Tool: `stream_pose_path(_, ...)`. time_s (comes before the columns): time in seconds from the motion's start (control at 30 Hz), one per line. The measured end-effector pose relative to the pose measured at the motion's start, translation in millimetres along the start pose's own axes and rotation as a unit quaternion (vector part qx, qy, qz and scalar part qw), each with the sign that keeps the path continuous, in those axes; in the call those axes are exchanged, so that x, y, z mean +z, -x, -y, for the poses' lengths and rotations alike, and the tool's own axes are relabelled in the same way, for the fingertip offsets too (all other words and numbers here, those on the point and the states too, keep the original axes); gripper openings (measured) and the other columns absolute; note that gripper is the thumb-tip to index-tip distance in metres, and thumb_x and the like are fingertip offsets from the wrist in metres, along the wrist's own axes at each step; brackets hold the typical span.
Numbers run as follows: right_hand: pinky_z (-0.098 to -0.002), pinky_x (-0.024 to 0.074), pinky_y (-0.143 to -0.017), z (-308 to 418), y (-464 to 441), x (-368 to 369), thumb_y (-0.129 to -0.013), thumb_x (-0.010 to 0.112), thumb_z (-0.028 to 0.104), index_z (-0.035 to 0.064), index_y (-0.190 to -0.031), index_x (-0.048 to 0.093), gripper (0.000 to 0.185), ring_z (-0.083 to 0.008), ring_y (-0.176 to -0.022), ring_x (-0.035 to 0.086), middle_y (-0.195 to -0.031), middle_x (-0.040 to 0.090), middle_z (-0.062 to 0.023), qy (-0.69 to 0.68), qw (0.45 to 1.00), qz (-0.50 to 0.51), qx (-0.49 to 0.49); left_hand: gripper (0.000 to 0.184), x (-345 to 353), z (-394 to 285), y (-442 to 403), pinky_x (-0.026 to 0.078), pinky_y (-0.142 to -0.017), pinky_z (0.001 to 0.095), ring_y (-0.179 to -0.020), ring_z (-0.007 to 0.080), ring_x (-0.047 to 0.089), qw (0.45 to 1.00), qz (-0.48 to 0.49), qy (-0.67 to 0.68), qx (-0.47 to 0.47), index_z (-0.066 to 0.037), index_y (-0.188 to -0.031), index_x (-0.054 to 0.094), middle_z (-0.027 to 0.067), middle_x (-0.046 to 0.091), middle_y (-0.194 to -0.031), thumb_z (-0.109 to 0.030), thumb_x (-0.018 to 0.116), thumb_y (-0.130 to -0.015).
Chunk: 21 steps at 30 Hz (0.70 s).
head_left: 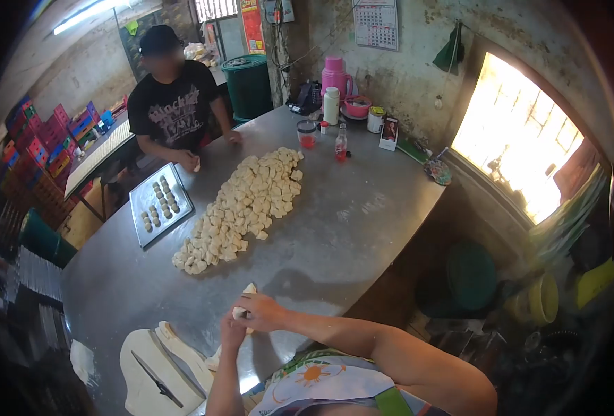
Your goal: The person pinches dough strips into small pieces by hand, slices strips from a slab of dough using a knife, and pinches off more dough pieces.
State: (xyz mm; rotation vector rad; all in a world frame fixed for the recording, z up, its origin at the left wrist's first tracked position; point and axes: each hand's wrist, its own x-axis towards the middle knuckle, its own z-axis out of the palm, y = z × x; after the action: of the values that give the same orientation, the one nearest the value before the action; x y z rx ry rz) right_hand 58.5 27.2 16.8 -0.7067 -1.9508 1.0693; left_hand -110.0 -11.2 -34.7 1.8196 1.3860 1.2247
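Observation:
My right hand (pixel 265 312) is closed around a piece of dough (pixel 250 288), whose pale end sticks out past the fingers. Pressed close beside it, my left hand (pixel 233 331) is closed on the dough too, and more of it shows between the hands. To their left, a thick dough slab (pixel 138 360) lies on the metal table (pixel 314 256), with a dark-handled knife (pixel 158 380) on top. A long dough strip (pixel 182 353) lies along the slab's right side. Beyond my hands spreads a large heap of small dough pieces (pixel 244 201).
Across the table a person (pixel 175 104) holds a small dough piece beside a tray (pixel 181 216) bearing rows of dough balls. At the back stand a pink thermos (pixel 333 75), a white flask (pixel 331 105), a glass jar (pixel 308 132) and a bottle (pixel 341 144) with red contents.

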Motion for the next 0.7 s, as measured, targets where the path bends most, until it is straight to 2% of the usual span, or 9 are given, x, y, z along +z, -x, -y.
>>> stream_pose_path(0.07,-0.0431,0.0522,-0.081,-9.2,9.3,7.9,-0.084,0.07,0.03,0.0055,-0.101,0.066,0.03,-0.0341,-0.095,0.067,-0.096,0.069,-0.0162,0.146,0.984,-0.039,0.1,0.033,-5.4,14.4,2.6,0.051,-0.064,0.0413,-0.063,0.0258,0.064,0.995,0.082,0.012,-0.054,-0.003,-0.116,0.066,0.0078,0.066,-0.07,-0.006,0.066,-0.083)
stream_pose_path(0.13,-0.0422,0.0523,-0.08,-28.0,16.7,3.4,-0.085,0.069,0.029,0.0057,-0.1,0.066,0.028,-0.0333,-0.094,0.067,-0.094,0.069,-0.0145,0.217,0.963,-0.054,0.152,0.039,-7.6,8.0,12.4,0.051,-0.064,0.0398,-0.063,0.0235,0.064,0.979,0.167,-0.1,0.058,-0.003,-0.12,0.063,0.0075,0.065,-0.069,-0.008,0.068,-0.082)
stream_pose_path(0.2,-0.0425,0.0526,-0.079,-53.5,17.5,-18.0,-0.081,0.072,0.033,0.0058,-0.099,0.067,0.033,-0.0331,-0.094,0.067,-0.097,0.069,-0.0154,0.226,0.919,0.093,0.31,0.042,-11.8,-8.2,9.9,0.051,-0.063,0.0391,-0.063,0.0223,0.063,0.958,0.21,-0.151,0.12,-0.004,-0.122,0.062,0.0074,0.065,-0.069,-0.009,0.069,-0.081)
stream_pose_path(0.23,-0.0425,0.0526,-0.079,-54.0,25.8,-12.4,-0.081,0.072,0.033,0.0058,-0.099,0.067,0.033,-0.0331,-0.094,0.067,-0.097,0.069,-0.0154,0.223,0.918,0.094,0.315,0.039,-19.2,-25.1,9.1,0.051,-0.064,0.0384,-0.066,0.0216,0.064,0.97,0.211,-0.111,0.037,-0.005,-0.121,0.064,0.0071,0.065,-0.071,-0.008,0.066,-0.082)
stream_pose_path(0.3,-0.0437,0.0523,-0.082,-58.7,29.4,-10.2,-0.08,0.072,0.037,0.0051,-0.102,0.064,0.04,-0.0351,-0.098,0.066,-0.104,0.068,-0.0169,0.263,0.947,0.011,0.185,0.036,-25.1,-46.0,-4.8,0.052,-0.067,0.037,-0.072,0.0203,0.066,0.974,0.187,-0.028,-0.125,-0.006,-0.119,0.067,0.0066,0.067,-0.074,-0.007,0.061,-0.084)
stream_pose_path(0.33,-0.0442,0.0521,-0.083,-52.6,31.0,-8.0,-0.08,0.072,0.039,0.0048,-0.103,0.063,0.043,-0.0361,-0.101,0.065,-0.107,0.067,-0.0177,0.275,0.953,-0.032,0.123,0.036,-24.6,-43.9,-2.5,0.052,-0.067,0.037,-0.072,0.0203,0.066,0.974,0.186,-0.027,-0.129,-0.006,-0.119,0.067,0.0066,0.067,-0.074,-0.007,0.061,-0.084)
stream_pose_path(0.43,-0.0452,0.0519,-0.083,-2.7,9.3,-2.3,-0.082,0.071,0.037,0.0044,-0.108,0.061,0.043,-0.0379,-0.093,0.064,-0.097,0.066,-0.0177,0.094,0.989,0.019,0.117,0.037,-1.2,-26.9,-13.1,0.049,-0.06,0.0314,-0.066,0.0139,0.061,0.99,-0.041,-0.04,0.128,0.001,-0.12,0.061,0.0096,0.063,-0.069,-0.01,0.068,-0.085)
stream_pose_path(0.57,-0.0462,0.0516,-0.082,-21.3,-2.1,2.9,-0.083,0.07,0.036,0.0043,-0.112,0.059,0.044,-0.0392,-0.092,0.064,-0.096,0.065,-0.0187,0.154,0.988,0.014,-0.026,0.028,-3.1,52.3,-4.4,0.053,-0.07,0.0408,-0.077,0.0278,0.069,0.979,0.097,0.153,-0.093,-0.004,-0.117,0.067,0.0086,0.068,-0.079,-0.01,0.059,-0.091)
stream_pose_path(0.7,-0.0469,0.0516,-0.08,-20.0,5.6,9.8,-0.083,0.07,0.035,0.0049,-0.112,0.059,0.043,-0.0383,-0.095,0.064,-0.1,0.065,-0.0196,0.151,0.986,-0.033,0.066,0.023,6.8,47.3,10.7,0.054,-0.074,0.0375,-0.076,0.0284,0.068,0.985,0.09,-0.045,-0.139,-0.001,-0.112,0.067,0.009,0.068,-0.083,-0.009,0.057,-0.094)
